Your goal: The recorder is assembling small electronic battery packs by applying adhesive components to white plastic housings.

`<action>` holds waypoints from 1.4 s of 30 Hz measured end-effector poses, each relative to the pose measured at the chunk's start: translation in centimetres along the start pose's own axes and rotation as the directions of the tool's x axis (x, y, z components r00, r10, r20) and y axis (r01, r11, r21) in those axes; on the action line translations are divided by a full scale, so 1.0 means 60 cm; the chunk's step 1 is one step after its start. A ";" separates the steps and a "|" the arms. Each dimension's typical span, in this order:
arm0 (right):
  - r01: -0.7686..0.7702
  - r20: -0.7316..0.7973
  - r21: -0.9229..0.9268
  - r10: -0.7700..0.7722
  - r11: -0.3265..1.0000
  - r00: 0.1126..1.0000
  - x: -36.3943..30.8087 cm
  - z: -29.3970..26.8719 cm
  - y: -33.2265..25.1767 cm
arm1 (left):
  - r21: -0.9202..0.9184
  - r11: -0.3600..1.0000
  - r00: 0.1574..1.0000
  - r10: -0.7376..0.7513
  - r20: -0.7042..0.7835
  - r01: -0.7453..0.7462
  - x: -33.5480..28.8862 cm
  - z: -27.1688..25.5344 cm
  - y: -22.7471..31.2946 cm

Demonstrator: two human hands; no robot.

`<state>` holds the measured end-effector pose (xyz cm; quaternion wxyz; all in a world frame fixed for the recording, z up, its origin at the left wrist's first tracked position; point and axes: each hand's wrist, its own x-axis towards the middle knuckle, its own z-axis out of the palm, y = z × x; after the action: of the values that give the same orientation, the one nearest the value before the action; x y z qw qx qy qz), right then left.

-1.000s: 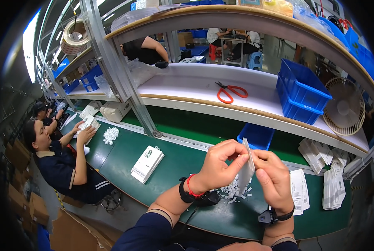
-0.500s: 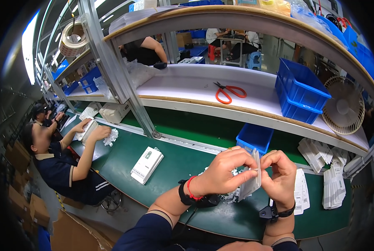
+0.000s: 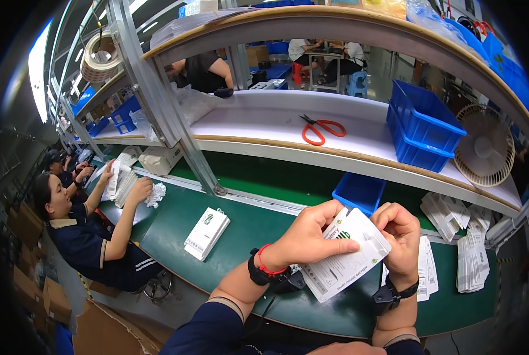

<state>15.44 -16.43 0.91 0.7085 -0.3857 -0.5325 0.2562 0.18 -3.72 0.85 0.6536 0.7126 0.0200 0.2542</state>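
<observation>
A flat white package with green and grey print is held over the bench, its printed face turned up toward me. My left hand grips it from the left, thumb laid across the face and fingers behind. At its upper right corner my right hand is closed, fingers curled and pinching the edge; the fingertips are partly hidden. A stack of similar packages lies to the left on the green bench. More white packages lie beside my right wrist, and another bundle stands farther right.
Beyond my hands sits a blue bin. The shelf above carries red-handled scissors, stacked blue bins and a fan. At left a co-worker handles white packages near a heap of small white pieces.
The package has turned from edge-on to show its printed face, covering the small pieces on the bench behind it. The co-worker's farther hand has lifted with a package.
</observation>
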 end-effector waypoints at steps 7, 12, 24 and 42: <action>-0.231 0.065 -0.028 0.233 0.973 0.970 -0.001 0.005 0.000 | 0.102 0.991 0.991 0.100 -0.087 -0.091 -0.008 -0.015 0.015; -0.224 0.133 -0.090 0.234 0.971 0.963 0.002 -0.006 0.018 | -0.028 0.932 0.832 0.308 -0.461 -0.361 -0.008 -0.009 0.011; -0.352 0.191 -0.160 0.378 0.922 0.906 -0.001 0.021 -0.009 | -0.576 0.784 0.971 0.149 -0.189 -0.232 -0.014 -0.003 0.021; -0.190 0.299 -0.162 0.231 0.968 0.926 -0.011 0.045 -0.007 | -0.656 0.751 0.922 0.197 0.333 0.076 -0.018 -0.019 0.015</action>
<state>12.66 -16.46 1.28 0.5559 -0.4400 -0.6099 0.3542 -1.49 -3.19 1.33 0.8438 0.4730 -0.2217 0.1229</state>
